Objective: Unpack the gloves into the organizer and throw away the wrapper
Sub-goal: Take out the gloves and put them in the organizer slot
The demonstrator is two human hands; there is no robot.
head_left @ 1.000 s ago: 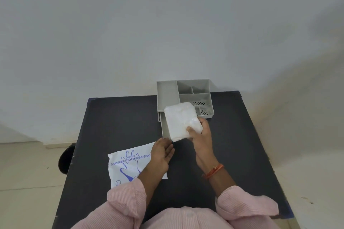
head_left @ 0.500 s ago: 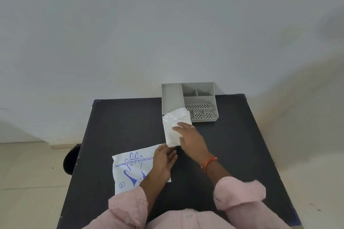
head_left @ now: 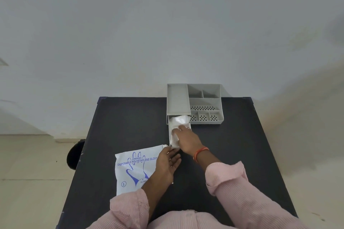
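Note:
A grey organizer (head_left: pixel 177 98) with several compartments stands at the table's far edge, its drawer (head_left: pixel 169 135) pulled out toward me. A white stack of folded gloves (head_left: pixel 179 121) lies in that drawer. My right hand (head_left: pixel 186 138) presses down on the stack, fingers spread on top of it. The white wrapper (head_left: pixel 134 169), printed with a blue hand, lies flat to the left. Resting on the wrapper's right edge, my left hand (head_left: pixel 166 165) has loose fingers just in front of the drawer.
The black table (head_left: pixel 121 121) fills the middle of the view, against a pale wall. A dark round object (head_left: pixel 74 156) sits on the floor beside the table's left edge.
My right hand carried the glove stack down from above the drawer into it, and now lies on top. The left hand stayed on the wrapper.

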